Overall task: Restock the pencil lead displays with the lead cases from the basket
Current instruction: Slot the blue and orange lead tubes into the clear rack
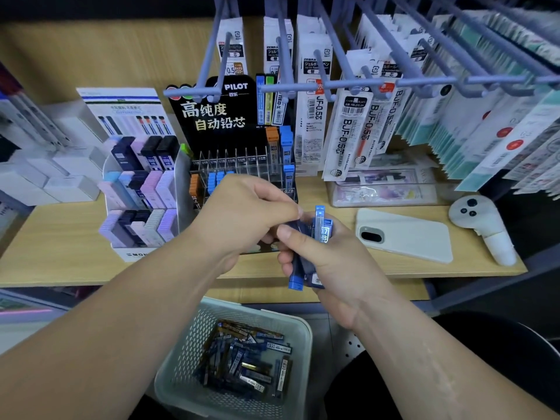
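The right hand (pixel 336 262) grips a bundle of blue lead cases (pixel 320 225) while the left hand (pixel 245 216) pinches the bundle's far end, both just in front of the black Pilot display (pixel 212 116) on the shelf (pixel 60 237), with the basket (pixel 272 313) of loose cases (pixel 242 359) nearer, below.

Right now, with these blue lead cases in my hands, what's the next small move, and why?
Probably pull one case free with your left hand and slot it into the clear Pilot display. Your right hand grips a bunch of blue lead cases, your left pinches one at its top, and several display slots look empty.
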